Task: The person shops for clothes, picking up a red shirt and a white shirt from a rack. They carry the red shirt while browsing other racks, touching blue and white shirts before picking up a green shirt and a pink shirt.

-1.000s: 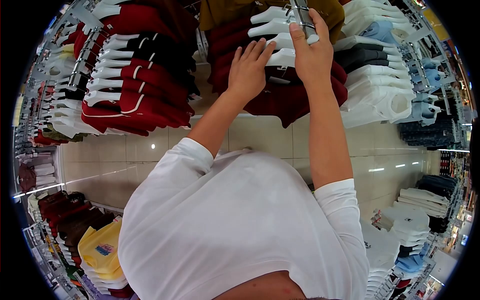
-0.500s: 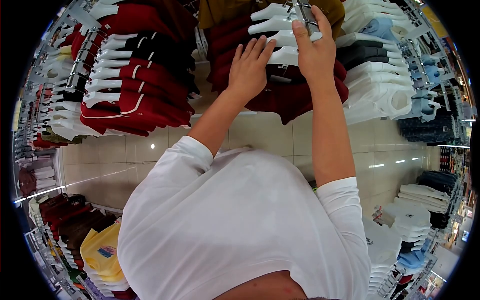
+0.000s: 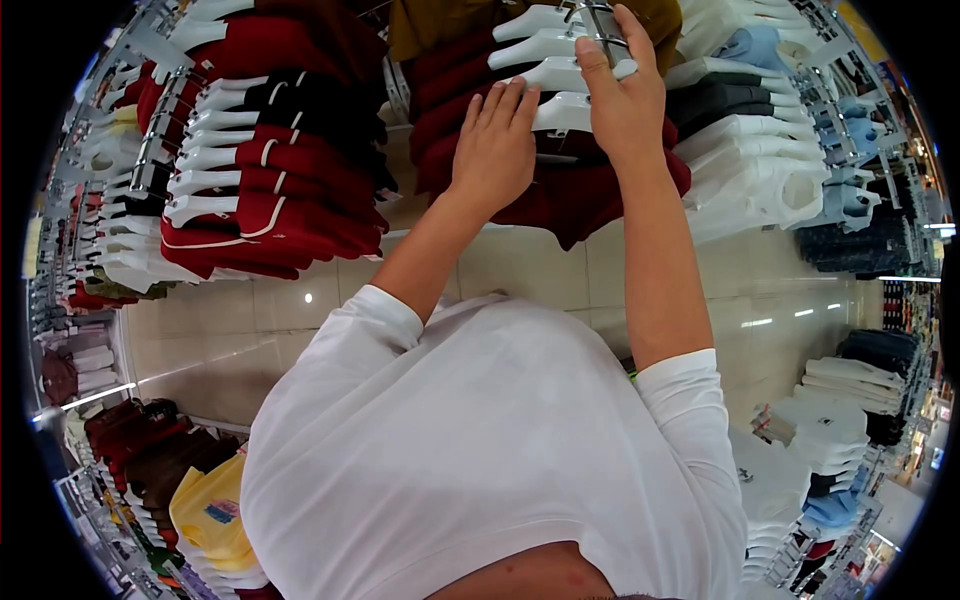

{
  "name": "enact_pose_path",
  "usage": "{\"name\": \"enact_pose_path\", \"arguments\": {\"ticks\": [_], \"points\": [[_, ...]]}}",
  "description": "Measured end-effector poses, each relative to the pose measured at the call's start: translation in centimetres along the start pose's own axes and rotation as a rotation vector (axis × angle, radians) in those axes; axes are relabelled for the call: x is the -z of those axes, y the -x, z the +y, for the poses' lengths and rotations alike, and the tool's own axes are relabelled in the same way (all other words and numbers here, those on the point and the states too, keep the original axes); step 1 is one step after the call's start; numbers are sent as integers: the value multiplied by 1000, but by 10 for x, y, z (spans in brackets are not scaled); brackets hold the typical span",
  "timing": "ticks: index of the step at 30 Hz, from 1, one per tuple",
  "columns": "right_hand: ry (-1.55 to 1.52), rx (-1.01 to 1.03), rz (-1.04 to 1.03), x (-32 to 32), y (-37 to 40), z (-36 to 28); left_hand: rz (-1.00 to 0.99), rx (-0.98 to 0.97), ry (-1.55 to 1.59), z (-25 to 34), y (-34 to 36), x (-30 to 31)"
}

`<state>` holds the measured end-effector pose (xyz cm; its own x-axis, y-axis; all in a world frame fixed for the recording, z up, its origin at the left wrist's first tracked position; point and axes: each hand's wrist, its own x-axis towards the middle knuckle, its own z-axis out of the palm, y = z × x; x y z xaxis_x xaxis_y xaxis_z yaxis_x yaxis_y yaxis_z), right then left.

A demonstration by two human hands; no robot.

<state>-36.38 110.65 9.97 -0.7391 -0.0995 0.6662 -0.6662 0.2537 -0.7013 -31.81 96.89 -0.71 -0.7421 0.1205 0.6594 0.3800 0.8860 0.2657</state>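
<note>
Dark red garments [image 3: 570,205] hang on white hangers [image 3: 562,113] from a metal rail [image 3: 603,22] at the top centre. My left hand [image 3: 495,140] lies on the left shoulder of the front garments, its fingers extended over the cloth and hanger ends. At the rail's front end is my right hand [image 3: 628,95], thumb on one side and fingers on the other, around the rail end and the hanger hooks. Part of its grip is hidden.
Red and black garments [image 3: 280,215] hang on the left rack. White shirts [image 3: 770,180] and dark grey ones hang to the right. Tiled floor [image 3: 520,265] shows below. A yellow shirt [image 3: 210,510] hangs at the lower left, with more racks along both sides.
The view has shifted slightly. My left hand's fingers are a little closer together, and the front hangers sit slightly differently under my hands.
</note>
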Motion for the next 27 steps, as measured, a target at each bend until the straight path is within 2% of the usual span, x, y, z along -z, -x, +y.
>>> {"name": "enact_pose_path", "arguments": {"ticks": [3,5,6,7,8,9,11,14,18,20,22,25,27], "points": [[-72,-87,-33,1,2,-9,-5,-11,64,3,-1,6],[15,-49,-26,1,3,-6,27,-57,108,9,-6,7],[81,-101,-40,0,4,-5,-35,-28,104,9,-5,4],[36,-233,-47,5,7,-18,9,-55,143,15,-7,6],[291,99,105,-3,7,18,29,-48,167,16,-5,2],[191,-39,38,-2,10,16,31,-58,189,23,-8,6],[169,-56,33,-1,11,9,15,12,309,35,-13,13],[134,-68,2,1,11,6,44,9,424,43,-18,16],[55,-161,-95,10,7,-1,92,-18,369,52,-19,16],[40,-190,-203,21,4,-3,194,-88,299,64,-24,19],[29,-143,-251,34,6,-2,336,-137,213,75,-25,16],[-10,-70,-275,74,14,-3,454,-163,412,95,-24,8],[-9,-20,-276,97,17,8,447,-209,418,116,-29,-1]]}}
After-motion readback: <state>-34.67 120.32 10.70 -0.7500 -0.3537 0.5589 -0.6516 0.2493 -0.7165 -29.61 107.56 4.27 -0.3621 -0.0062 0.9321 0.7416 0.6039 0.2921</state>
